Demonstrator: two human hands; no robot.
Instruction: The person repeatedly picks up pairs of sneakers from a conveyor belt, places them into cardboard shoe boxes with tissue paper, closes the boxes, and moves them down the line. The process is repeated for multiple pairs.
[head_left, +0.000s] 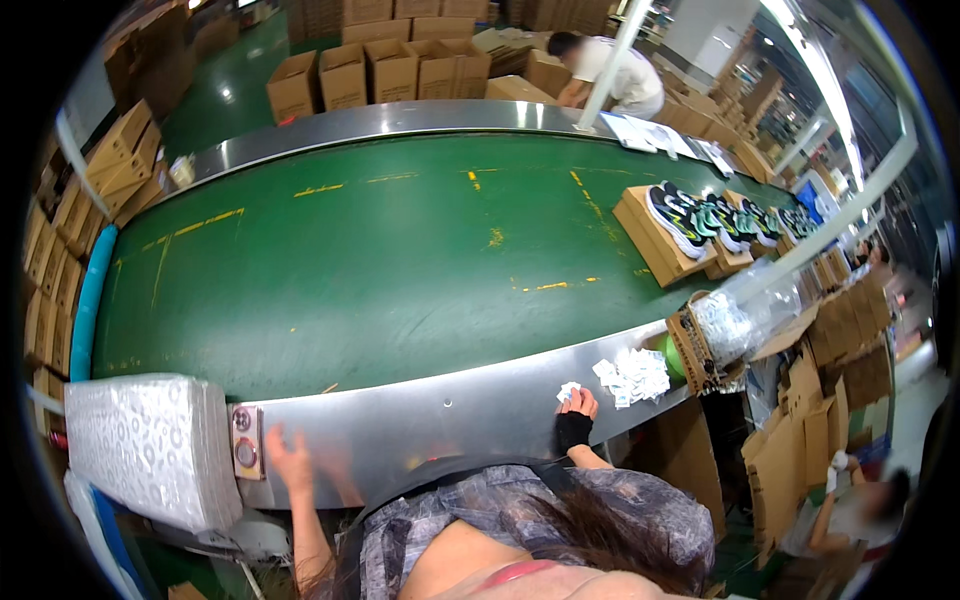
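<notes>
My left hand (290,462) is raised over the metal ledge with its fingers apart and nothing in it. Nearest to it is a small pale box with two round red-brown fittings (247,442). On my right hand (577,412) is a black fingerless glove. Its fingers close on a few small white packets (568,391) at the ledge, though the fingertips partly hide them. Just to the right lies a loose pile of the same white packets (636,377).
Beyond the metal ledge (400,420) spreads a green conveyor belt (380,270). Shoes (680,220) stand on cardboard boxes at the right. A carton of clear plastic (722,325) sits by the packets. A wrapped stack of patterned paper (145,450) is at left. A person (625,75) bends across the belt.
</notes>
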